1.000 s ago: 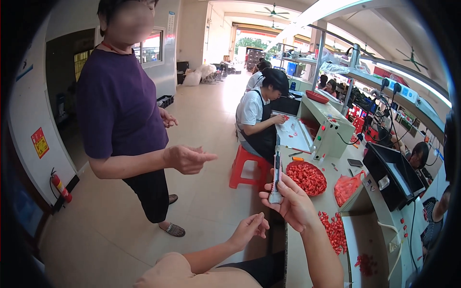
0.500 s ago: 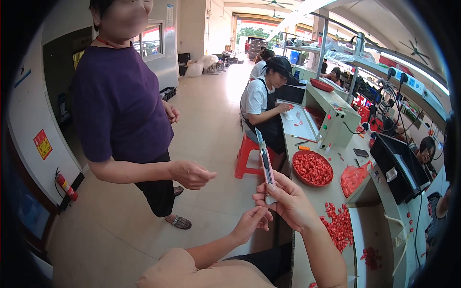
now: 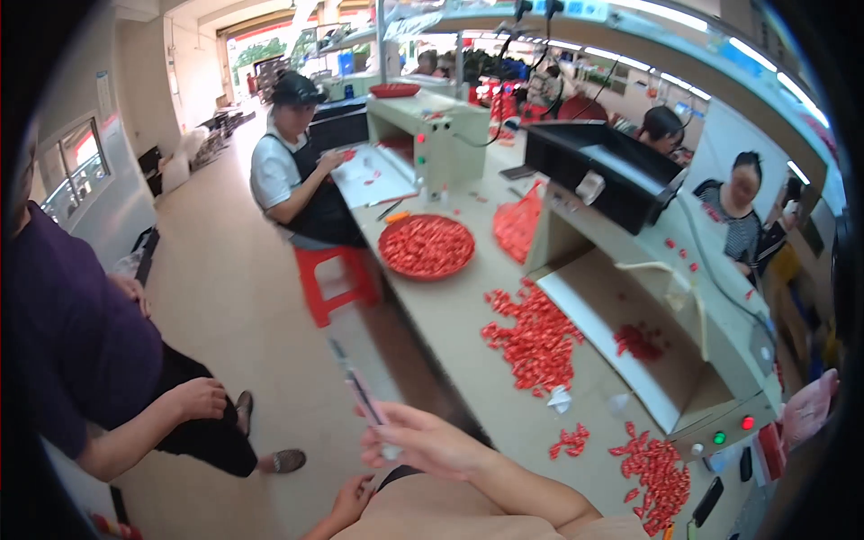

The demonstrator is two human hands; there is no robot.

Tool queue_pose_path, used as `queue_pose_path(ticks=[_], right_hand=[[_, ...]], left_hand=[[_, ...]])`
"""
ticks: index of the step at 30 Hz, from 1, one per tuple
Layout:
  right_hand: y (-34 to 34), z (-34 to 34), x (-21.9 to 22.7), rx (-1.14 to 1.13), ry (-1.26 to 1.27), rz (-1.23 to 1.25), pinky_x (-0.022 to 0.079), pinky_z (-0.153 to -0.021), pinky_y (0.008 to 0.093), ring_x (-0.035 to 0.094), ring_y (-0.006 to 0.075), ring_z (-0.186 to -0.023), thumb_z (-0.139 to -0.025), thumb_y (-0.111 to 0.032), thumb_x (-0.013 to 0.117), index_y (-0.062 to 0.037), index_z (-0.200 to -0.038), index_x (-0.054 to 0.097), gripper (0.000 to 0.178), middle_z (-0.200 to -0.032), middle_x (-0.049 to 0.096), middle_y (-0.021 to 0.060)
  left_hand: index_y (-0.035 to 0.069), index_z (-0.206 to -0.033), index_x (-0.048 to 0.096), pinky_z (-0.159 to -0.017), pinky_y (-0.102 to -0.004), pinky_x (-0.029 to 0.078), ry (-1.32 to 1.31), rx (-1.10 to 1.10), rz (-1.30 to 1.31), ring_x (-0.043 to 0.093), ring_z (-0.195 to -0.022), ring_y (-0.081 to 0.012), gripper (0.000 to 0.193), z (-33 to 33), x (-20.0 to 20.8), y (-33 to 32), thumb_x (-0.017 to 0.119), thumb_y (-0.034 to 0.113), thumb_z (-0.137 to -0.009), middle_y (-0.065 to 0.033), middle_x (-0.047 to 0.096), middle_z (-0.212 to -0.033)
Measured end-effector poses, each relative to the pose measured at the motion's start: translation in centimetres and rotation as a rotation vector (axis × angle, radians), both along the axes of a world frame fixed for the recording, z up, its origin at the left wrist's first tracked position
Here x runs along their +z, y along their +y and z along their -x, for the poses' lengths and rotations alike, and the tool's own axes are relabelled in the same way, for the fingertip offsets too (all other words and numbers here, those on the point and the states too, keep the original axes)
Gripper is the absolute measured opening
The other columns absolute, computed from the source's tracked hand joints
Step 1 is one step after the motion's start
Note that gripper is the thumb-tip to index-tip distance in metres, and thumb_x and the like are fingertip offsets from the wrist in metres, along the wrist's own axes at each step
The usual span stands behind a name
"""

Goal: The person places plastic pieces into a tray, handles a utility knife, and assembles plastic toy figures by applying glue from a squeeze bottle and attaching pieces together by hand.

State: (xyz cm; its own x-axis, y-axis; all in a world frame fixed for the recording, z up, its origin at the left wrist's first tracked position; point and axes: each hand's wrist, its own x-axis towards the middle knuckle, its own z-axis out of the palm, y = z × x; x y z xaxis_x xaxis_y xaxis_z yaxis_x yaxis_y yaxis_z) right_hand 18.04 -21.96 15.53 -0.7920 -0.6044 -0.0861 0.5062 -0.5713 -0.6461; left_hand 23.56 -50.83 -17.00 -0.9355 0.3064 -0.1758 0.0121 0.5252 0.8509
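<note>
In my right hand [image 3: 418, 441] is a utility knife [image 3: 362, 391] with a pale pink handle, held over the aisle beside the bench. Its blade is out and points up and away to the left, slightly smeared by motion. My left hand [image 3: 354, 498] is low by my body, apart from the knife. Its fingers are curled in, and whether they hold anything is hidden. On the bench, right of the knife, lies a heap of small red pieces [image 3: 540, 342]. Beyond it is a round red tray [image 3: 427, 247] full of similar pieces.
A person in a purple shirt [image 3: 85, 324] stands at the left. Another, in a black apron [image 3: 310, 193], sits on a red stool [image 3: 335, 279] along the bench [image 3: 468, 360]. A boxy machine [image 3: 684, 360] carries a black bin [image 3: 603, 162]. A red bag [image 3: 517, 225] lies near it.
The view has swung right, showing more of the bench. My right hand and the knife are lower in view. My left hand has drawn back from the knife; the standing person's forearm has lowered.
</note>
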Motion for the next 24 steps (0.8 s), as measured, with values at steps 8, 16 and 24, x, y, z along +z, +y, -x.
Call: queue_pose_path(ticks=[8,16,24], right_hand=[[5.6,-5.4,-10.8,-0.364,-0.229,-0.188,0.053,-0.067,0.0346,0.063,0.022,-0.075,-0.092,-0.006,0.053,-0.0029,-0.119,0.046,0.028,-0.087,0.057,0.0097],[1.9,-5.2,-7.4,-0.246,0.015,-0.609,0.035,-0.046,0.0216,0.04,0.0066,-0.047,-0.095,-0.019,0.055,-0.003,-0.1,0.057,0.017,-0.058,0.044,-0.0027],[1.4,-5.7,-9.7,-0.206,0.022,-0.855,0.027,-0.042,0.0215,0.036,0.0036,-0.044,-0.095,-0.022,0.055,-0.0046,-0.085,0.059,0.02,-0.053,0.044,-0.0044]], left_hand=[[0.002,-0.09,0.067,-0.07,-0.0479,0.051,-0.15,0.73,0.682,0.065,-0.077,-0.0374,0.03,-1.5,-13.4,-16.9,0.048,0.025,-0.088,-0.0184,0.068,-0.086],[0.01,-0.102,0.066,-0.069,-0.0316,0.051,-0.342,0.083,-0.312,0.061,-0.075,-0.0176,0.039,6.7,-6.9,11.8,0.051,0.045,-0.093,-0.0058,0.067,-0.088],[0.006,-0.121,0.058,-0.096,-0.0357,0.042,-0.432,-0.178,-0.182,0.056,-0.108,-0.0233,0.057,7.4,-3.6,12.9,0.051,0.054,-0.091,-0.0128,0.061,-0.118]])
